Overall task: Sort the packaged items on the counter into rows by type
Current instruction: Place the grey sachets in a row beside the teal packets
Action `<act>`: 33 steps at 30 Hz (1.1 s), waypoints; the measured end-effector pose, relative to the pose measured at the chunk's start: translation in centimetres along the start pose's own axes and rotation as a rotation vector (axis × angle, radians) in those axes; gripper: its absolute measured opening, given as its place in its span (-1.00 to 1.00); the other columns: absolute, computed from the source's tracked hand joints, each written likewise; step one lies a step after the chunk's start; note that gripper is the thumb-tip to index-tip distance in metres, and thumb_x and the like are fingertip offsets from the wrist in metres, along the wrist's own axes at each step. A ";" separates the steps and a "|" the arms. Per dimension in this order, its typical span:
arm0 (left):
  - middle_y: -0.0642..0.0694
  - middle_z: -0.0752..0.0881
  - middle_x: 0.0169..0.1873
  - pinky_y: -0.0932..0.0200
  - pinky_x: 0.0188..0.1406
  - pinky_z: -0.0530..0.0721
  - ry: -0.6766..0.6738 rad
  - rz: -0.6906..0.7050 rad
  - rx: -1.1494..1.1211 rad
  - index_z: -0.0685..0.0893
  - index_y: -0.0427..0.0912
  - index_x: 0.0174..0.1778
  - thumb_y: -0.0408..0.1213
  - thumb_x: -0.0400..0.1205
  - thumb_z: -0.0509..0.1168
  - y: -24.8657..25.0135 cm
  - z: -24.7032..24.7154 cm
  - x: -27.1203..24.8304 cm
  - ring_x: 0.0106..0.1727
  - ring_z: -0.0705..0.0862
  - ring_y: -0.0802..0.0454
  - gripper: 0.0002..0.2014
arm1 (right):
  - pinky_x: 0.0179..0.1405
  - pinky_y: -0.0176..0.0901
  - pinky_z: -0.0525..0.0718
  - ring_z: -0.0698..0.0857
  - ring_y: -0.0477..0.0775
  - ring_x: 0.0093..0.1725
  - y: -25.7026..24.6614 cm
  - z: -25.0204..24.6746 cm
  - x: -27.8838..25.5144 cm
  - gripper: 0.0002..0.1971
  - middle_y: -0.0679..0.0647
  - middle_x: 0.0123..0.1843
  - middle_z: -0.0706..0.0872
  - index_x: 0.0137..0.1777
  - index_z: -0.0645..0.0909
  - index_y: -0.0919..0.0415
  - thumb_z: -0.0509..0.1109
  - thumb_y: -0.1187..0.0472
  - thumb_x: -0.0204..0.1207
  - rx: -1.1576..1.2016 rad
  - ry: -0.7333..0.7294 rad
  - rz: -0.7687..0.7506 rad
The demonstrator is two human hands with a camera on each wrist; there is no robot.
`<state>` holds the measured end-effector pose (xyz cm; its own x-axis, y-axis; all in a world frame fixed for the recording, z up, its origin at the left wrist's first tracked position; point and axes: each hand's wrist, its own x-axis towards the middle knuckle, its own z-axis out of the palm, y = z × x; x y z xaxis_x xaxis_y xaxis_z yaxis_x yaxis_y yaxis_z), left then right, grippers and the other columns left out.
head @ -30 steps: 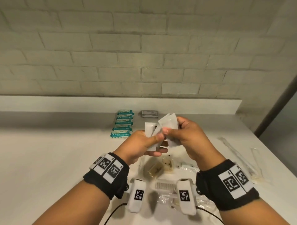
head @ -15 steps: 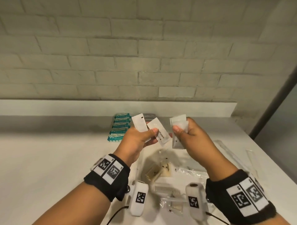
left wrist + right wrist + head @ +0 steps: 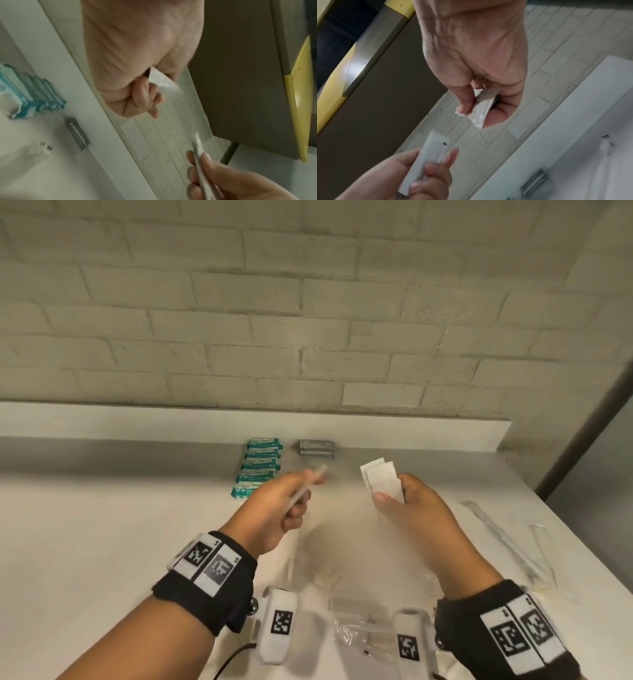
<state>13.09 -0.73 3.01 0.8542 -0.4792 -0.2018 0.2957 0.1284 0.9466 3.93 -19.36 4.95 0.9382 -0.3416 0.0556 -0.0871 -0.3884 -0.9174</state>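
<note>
Surface: a white counter (image 3: 102, 525) ran along a pale brick wall, with a raised white ledge at its back edge.
Back row, left: teal-and-white packets (image 3: 260, 465) lay overlapped in a line running toward the wall.
Back row, right: grey packets (image 3: 317, 447) sat stacked just beside them.
Right side: long clear sleeves (image 3: 507, 542) lay flat.
Near edge: clear wrappers (image 3: 356, 628), one holding a comb, lay in a loose, blurred heap.
</note>
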 end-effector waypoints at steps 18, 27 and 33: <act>-0.27 0.70 0.24 -0.03 0.29 0.60 -0.141 0.173 -0.134 0.59 -0.20 0.37 0.04 0.55 0.34 0.3 2.9 -0.4 0.24 0.67 -0.16 -0.46 | 0.47 -0.04 0.50 0.51 -0.01 0.48 -2.0 3.7 0.2 -0.17 -0.09 0.56 0.44 0.67 -0.08 -0.19 0.37 0.26 0.60 0.205 -0.225 -0.081; -0.10 0.59 -0.49 0.10 -0.34 0.63 0.034 0.064 -0.162 0.58 -0.19 -0.02 -0.41 0.67 0.21 0.5 3.4 0.0 -0.48 0.62 -0.02 -0.93 | 0.36 -0.12 0.49 0.41 -0.12 0.46 -2.4 2.4 -1.2 0.30 -0.15 0.45 0.36 0.56 -0.43 -0.41 0.63 -0.20 0.18 -0.358 -0.156 -0.257; -0.23 0.62 -0.33 0.10 -0.33 0.53 -0.125 -0.053 0.096 0.66 -0.26 -0.08 -0.38 0.61 0.19 0.2 4.4 -0.9 -0.26 0.60 -0.08 -0.86 | 0.51 -0.28 0.19 0.13 -0.13 0.57 -3.3 2.8 -1.3 0.39 -0.14 0.55 0.16 0.50 -0.57 -0.39 0.66 -0.05 0.17 -0.704 -0.354 -0.540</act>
<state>10.49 -4.09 4.48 0.7767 -0.5884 -0.2248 0.2918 0.0198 0.9563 3.96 -15.20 6.79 0.9475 0.2684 0.1740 0.3141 -0.8832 -0.3484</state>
